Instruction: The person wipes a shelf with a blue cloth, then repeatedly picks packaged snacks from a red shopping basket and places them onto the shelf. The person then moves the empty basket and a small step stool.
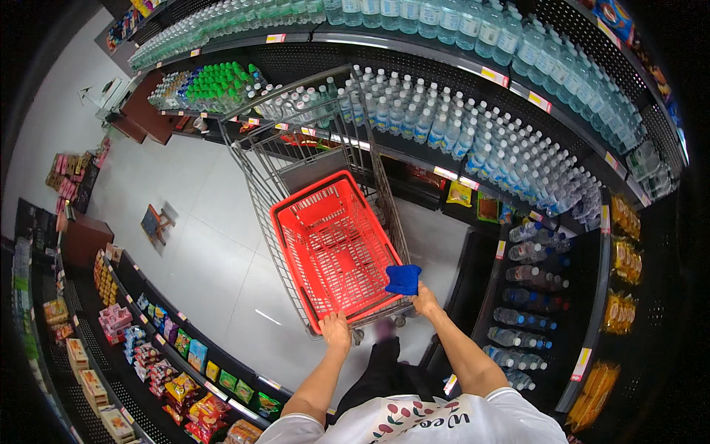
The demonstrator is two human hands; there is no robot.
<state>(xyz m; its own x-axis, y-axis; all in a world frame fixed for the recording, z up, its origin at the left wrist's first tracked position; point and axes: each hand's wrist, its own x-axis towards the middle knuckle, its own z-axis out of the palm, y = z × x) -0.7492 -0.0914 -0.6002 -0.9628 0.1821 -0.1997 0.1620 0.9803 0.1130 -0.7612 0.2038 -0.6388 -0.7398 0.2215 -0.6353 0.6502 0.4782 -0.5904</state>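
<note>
A metal shopping cart (260,222) stands in front of me, with an empty red plastic basket (280,244) resting on it. My left hand (335,333) is closed over the near left corner of the basket's rim, perhaps with the cart's edge beneath. At the near right corner, my right hand (424,299) holds a folded blue cloth (403,279) against the rim. The cloth hides part of that corner, and whether the fingers also grip the cart cannot be told.
Shelves of bottled water (432,122) run across the far side and curve right. More bottles (524,316) lie on the right shelf. Snack shelves (222,394) line the left. A small folding stool (155,223) stands on the pale tiled floor (216,266).
</note>
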